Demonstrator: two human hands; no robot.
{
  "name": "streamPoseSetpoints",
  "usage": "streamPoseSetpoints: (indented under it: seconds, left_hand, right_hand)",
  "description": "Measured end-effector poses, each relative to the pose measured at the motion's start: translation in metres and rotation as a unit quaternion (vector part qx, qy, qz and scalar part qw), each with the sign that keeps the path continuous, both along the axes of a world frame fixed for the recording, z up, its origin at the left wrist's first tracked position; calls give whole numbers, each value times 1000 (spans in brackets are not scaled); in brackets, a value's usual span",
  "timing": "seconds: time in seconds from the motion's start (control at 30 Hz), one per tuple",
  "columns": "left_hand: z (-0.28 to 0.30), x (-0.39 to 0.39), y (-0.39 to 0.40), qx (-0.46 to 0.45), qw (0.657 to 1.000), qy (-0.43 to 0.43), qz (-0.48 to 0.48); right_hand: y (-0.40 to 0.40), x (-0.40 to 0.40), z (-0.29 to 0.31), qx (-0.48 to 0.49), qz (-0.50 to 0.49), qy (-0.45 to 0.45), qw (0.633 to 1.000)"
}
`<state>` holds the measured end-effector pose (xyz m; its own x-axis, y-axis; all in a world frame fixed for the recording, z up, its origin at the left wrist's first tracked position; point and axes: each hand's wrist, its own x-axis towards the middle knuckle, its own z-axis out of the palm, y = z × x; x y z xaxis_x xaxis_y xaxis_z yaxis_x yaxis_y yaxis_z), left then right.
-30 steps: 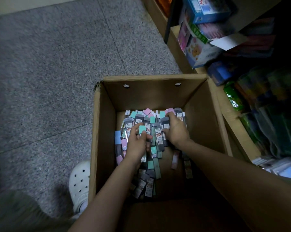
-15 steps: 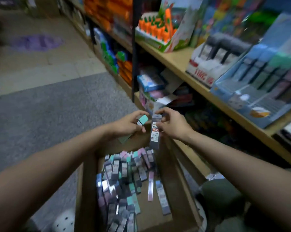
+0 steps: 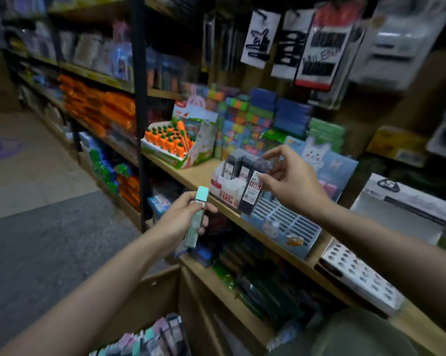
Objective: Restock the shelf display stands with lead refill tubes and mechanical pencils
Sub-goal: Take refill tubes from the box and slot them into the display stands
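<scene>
Right hand point(image 3: 291, 186) pinches dark lead tube point(image 3: 252, 191), seemingly at stand point(image 3: 227, 188); left hand point(image 3: 183, 217) grips teal tube point(image 3: 197, 219).

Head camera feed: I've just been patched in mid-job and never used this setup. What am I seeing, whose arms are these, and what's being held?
There is no machine here: a person wears one wide-angle camera on the head, looking forward and down at their own two bare arms in a stationery shop aisle. The left hand grips a mint-capped lead refill tube, held upright short of the shelf. The right hand pinches a dark lead refill tube at the white display stand on the wooden shelf, which already holds similar dark tubes. Beside the stand sits a blue slotted display stand. At the bottom edge, a cardboard box holds more tubes.
</scene>
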<state>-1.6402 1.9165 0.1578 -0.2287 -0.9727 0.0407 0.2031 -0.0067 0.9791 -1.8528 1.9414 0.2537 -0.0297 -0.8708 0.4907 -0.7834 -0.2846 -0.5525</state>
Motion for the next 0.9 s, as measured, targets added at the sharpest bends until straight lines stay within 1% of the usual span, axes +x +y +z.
streamPoseSetpoints:
  seconds: [0.13,0.23,0.3,0.43,0.53,0.63,0.9]
  left_hand:
    - [1,-4,-17,-28,1000,4,10]
    - [-2,0,-35,-16,998,34,57]
    - [-7,4,-45,-8,996,36,86]
    - [-8,8,-58,20,995,25,90]
    - [-3,11,-66,39,995,34,84]
    - [-2,13,-72,44,995,47,76]
    - [-9,14,-73,40,996,21,72]
  right_hand:
    - [-19,-6,20,-19,-16,21,999]
    - [-39,3,27,-52,-25,40,998]
    - [-57,13,29,-75,-23,54,995]
    - [-94,34,28,-96,-18,80,992]
    - [-116,43,18,-83,-7,113,990]
    - [-130,43,6,-72,-17,137,988]
    - [-143,35,-16,-32,-39,147,988]
